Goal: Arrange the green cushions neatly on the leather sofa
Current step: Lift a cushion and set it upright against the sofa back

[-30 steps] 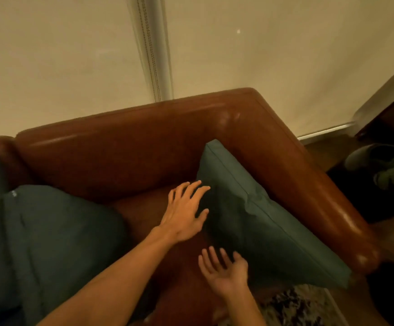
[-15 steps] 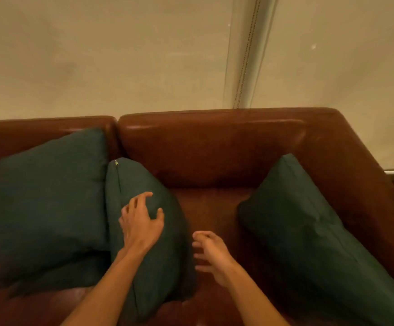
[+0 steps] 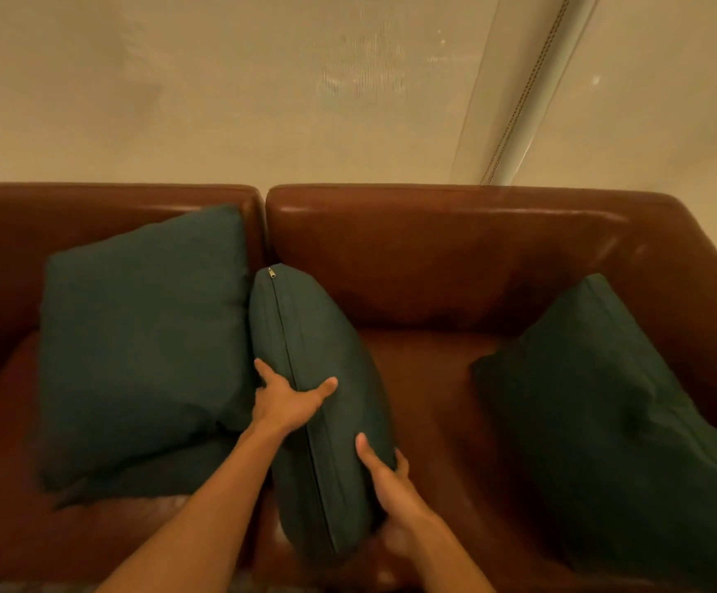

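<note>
Standing on its edge near the middle of the brown leather sofa (image 3: 455,258), a dark green fabric cushion with a zip seam along its upper side (image 3: 305,378) ran from the seat's front edge back to the gap between the two backrest sections, its metal zip pull (image 3: 271,272) at the far end. The left hand (image 3: 288,400) straddled the seam, thumb on the right face and fingers curled over the left face, clamped on the cushion. The right hand (image 3: 386,477) gripped the cushion's lower right side nearer the front, thumb on top and fingers wrapped beneath. Just to the left, touching it, a second dark green square cushion (image 3: 142,336) leaned upright against the backrest, and part of a further green cushion (image 3: 155,475) lay flat under its lower edge. Well apart on the right, another dark green cushion (image 3: 613,421) leaned toward the sofa's right armrest, with bare seat leather between it and the held one. Behind the sofa rose a pale beige wall or blind (image 3: 219,87), with a thin beaded cord (image 3: 523,92) hanging along a light vertical strip at the upper right.
</note>
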Demonstrator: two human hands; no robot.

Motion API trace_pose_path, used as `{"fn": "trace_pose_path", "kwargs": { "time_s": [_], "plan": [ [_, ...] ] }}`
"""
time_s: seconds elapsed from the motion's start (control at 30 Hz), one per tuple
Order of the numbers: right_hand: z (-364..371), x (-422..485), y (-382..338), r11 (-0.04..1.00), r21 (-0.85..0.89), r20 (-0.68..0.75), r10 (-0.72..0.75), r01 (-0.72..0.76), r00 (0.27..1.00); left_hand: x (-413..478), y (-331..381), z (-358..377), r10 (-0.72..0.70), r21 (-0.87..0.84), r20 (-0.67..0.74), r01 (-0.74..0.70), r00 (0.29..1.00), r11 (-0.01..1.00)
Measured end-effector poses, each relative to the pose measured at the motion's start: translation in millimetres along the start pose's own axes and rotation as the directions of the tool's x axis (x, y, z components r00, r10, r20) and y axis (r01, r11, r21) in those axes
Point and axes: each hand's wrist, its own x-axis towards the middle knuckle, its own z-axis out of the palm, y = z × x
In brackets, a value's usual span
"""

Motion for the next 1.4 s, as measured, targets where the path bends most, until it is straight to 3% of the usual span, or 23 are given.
{"fn": "trace_pose_path", "kwargs": {
  "time_s": [0.1,0.23,0.5,0.6,0.73,0.8,0.9,1.0,1.07,1.17,1.27,1.4],
  "plan": [
    [3.5,-7.1,0.6,0.993,0.083,0.003,-0.080,0.079,0.997,6.4,1.5,-2.5,-0.023,0.067,-0.042,0.026,0.999,0.997],
    [10.5,-7.8,5.7,0.991,0.108,0.022,-0.084,0.081,0.996,10.5,8.3,-10.4,0.025,0.205,-0.116,-0.001,0.993,0.979],
    [1.5,-24.2,-24.7,0.983,0.097,0.072,-0.163,0.156,0.984,7.6,42.0,-23.6,0.202,0.268,-0.126,-0.163,0.971,0.949],
    [-28.0,-32.5,-39.2,0.976,0.105,0.010,-0.195,0.193,0.981,4.7,62.5,-31.4,0.243,0.194,-0.110,-0.219,0.964,0.956],
    [-70.1,-31.2,-39.8,0.983,0.000,-0.268,-0.178,0.185,0.947,-2.3,84.9,-39.9,0.226,-0.015,-0.099,-0.229,0.969,0.973],
    [-81.4,-28.2,-33.5,0.990,-0.046,-0.337,-0.139,0.131,0.931,-5.7,94.2,-43.7,0.201,-0.122,-0.089,-0.211,0.976,0.970],
    [-90.4,-24.8,-30.9,0.996,0.044,-0.341,-0.063,0.083,0.938,-9.8,108.6,-50.4,0.167,-0.305,-0.037,-0.170,0.985,0.937],
    [-97.1,-16.9,-40.1,0.968,0.245,-0.300,0.029,0.048,0.953,-9.6,120.4,-57.5,0.135,-0.509,0.101,-0.065,0.986,0.859],
    [-102.4,-12.2,-54.6,0.923,0.366,-0.273,-0.014,0.118,0.962,-7.7,125.4,-62.0,0.118,-0.548,0.194,0.008,0.974,0.836],
    [-118.5,-4.0,-85.8,0.761,0.576,-0.290,-0.152,0.299,0.945,-4.3,130.3,-67.5,0.085,-0.600,0.295,0.115,0.952,0.791],
    [-131.1,-1.0,-125.2,0.717,0.581,-0.263,-0.283,0.386,0.922,5.1,132.8,-64.4,0.063,-0.632,0.345,0.182,0.937,0.753],
    [-128.5,0.3,-176.4,0.794,0.429,-0.255,-0.351,0.431,0.901,10.0,142.9,-59.0,0.057,-0.697,0.311,0.187,0.949,0.692]
  ]
}}
